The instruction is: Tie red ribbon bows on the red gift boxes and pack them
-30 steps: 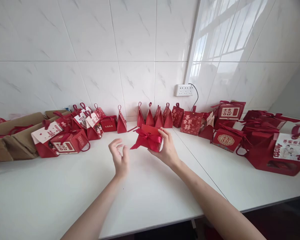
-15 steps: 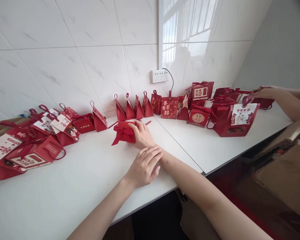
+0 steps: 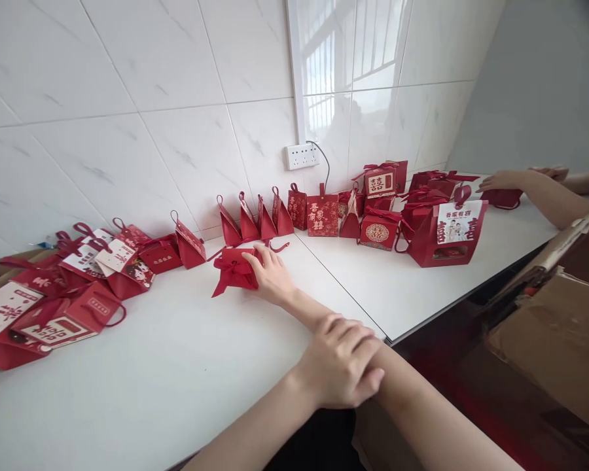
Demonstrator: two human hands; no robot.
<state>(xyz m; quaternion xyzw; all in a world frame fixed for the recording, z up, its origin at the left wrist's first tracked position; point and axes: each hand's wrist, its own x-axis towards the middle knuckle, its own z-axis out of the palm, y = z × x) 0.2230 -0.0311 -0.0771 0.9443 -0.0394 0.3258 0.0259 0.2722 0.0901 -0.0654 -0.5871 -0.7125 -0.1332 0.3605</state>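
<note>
A small red box with a ribbon bow [image 3: 232, 269] sits on the white table, beyond its middle. My right hand [image 3: 269, 271] grips the box's right side, fingers over its top edge; part of the box is hidden behind them. My left hand [image 3: 346, 356] is wrapped over my right forearm, thumb on the near side. Just behind the box, a row of red triangular boxes [image 3: 249, 226] stands near the wall, and a loose ribbon end [image 3: 281, 247] lies behind my right hand.
Piled red gift boxes [image 3: 73, 314] cover the left side. More red boxes [image 3: 380, 229] and a larger red bag [image 3: 444, 242] stand at the right. Another person's hands [image 3: 513, 180] touch a dark red box at the far right. Cardboard [image 3: 554, 340] is below.
My left hand has slid down my right forearm, away from the wrist. My right hand stays on the red box. The whole view has shifted slightly.
</note>
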